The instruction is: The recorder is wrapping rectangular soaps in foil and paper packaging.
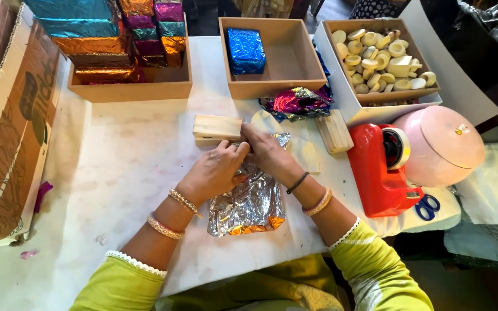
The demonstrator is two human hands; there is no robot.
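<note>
My left hand [214,171] and my right hand [269,152] meet at the middle of the table, fingers pinched together on the far end of a crinkled silver foil sheet [249,201] with an orange underside showing at its near edge. What the foil covers under my fingers is hidden. A pale wooden block [217,127] lies just beyond my left hand. A second wooden block [334,131] lies to the right of my right hand.
Far left, a wooden box [131,86] holds several foil-wrapped bars. The middle wooden box [295,63] holds one blue wrapped bar [245,50]. A tray [341,86] of pale round pieces sits right, beside loose coloured foil [298,102], a red tape dispenser [378,173], a pink lidded pot [442,144] and blue scissors [427,206].
</note>
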